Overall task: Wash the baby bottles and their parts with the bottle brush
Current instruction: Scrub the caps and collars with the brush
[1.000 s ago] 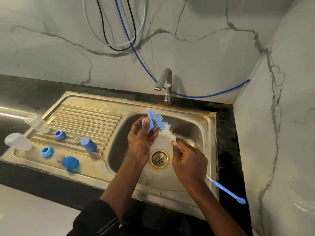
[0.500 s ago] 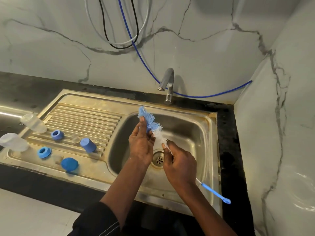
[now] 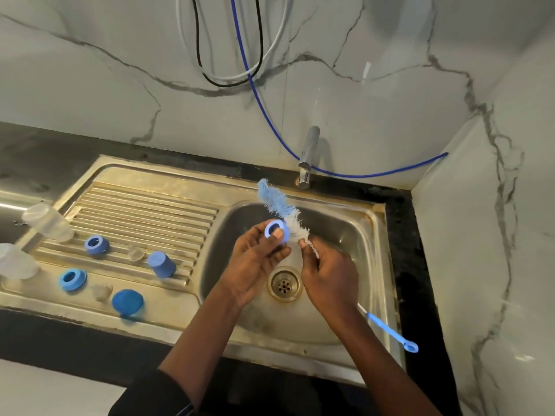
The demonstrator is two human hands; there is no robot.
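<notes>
Over the steel sink basin (image 3: 345,232), my left hand (image 3: 255,265) pinches a blue bottle ring (image 3: 274,231), its opening facing me. My right hand (image 3: 329,274) grips the bottle brush (image 3: 280,207) just below its blue and white bristles, which rest against the ring's far side. The brush's blue handle end (image 3: 390,330) sticks out behind my right wrist. On the drainboard (image 3: 144,211) lie two more blue rings (image 3: 96,244) (image 3: 72,279), a blue cap (image 3: 162,264), a blue dome lid (image 3: 127,301), two clear teats (image 3: 135,253) (image 3: 102,291) and two clear bottles (image 3: 49,222) (image 3: 15,262).
A chrome tap (image 3: 309,154) stands behind the basin; no water runs from it. The drain (image 3: 283,283) lies below my hands. Black, white and blue hoses (image 3: 249,70) hang on the marble wall. A marble side wall (image 3: 480,235) closes the right. Dark counter (image 3: 45,145) surrounds the sink.
The bristles have slid back out of the blue ring and now sit beside it. My left hand has turned the ring's opening toward me.
</notes>
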